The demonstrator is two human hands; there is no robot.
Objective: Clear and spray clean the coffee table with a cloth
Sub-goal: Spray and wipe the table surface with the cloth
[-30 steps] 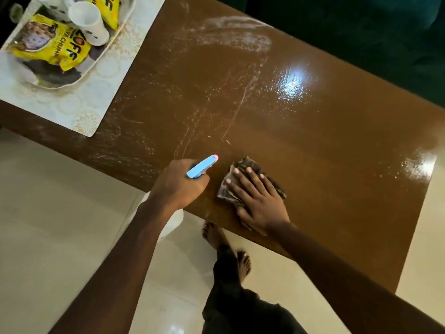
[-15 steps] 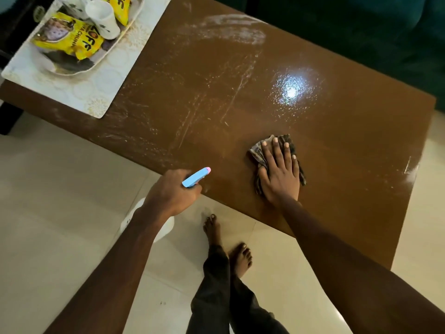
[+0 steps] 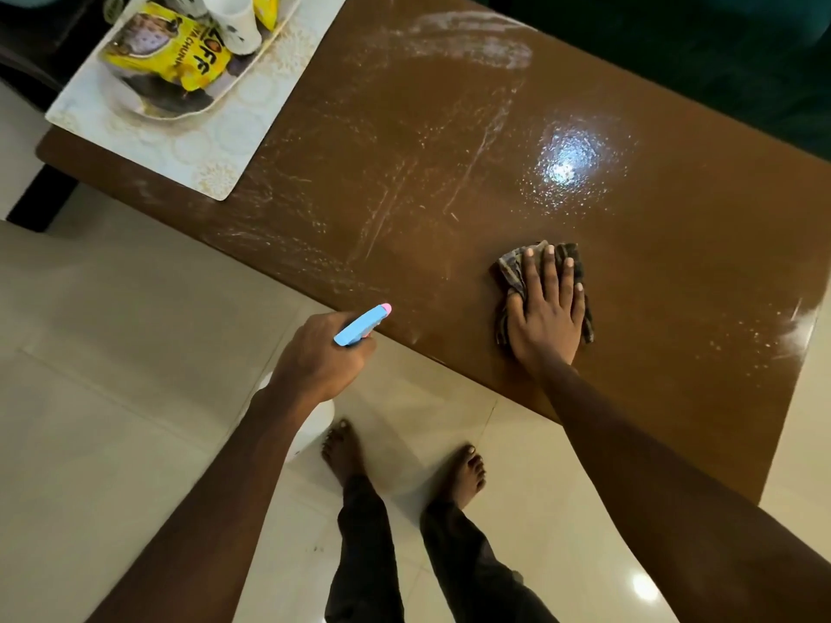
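**Mid-wipe at the coffee table.** The brown table fills your view, and it looks only partly done. The stretch around and to the right of your right grip looks dark and evenly wiped. Pale streaks of spray cover the surface ahead of your left grip. A whitish smear marks the far edge, and a beaded wet patch glints just ahead of the right grip.

Well beyond the left grip, at the table's far-left end, a patterned mat carries a tray with yellow packets and a cup. Clearing appears unfinished there, unless that end is meant to stay.

The cloth lies bunched under your right grip, near the front edge. That grip's fingers are straight and spread, pressing the cloth flat to the table.

Your left grip is curled round the neck of the spray bottle. The blue head points over the table's front edge, and the white body hangs below your wrist, above the floor.

By this reading, the streaked left half and the mat's corner are what is left.
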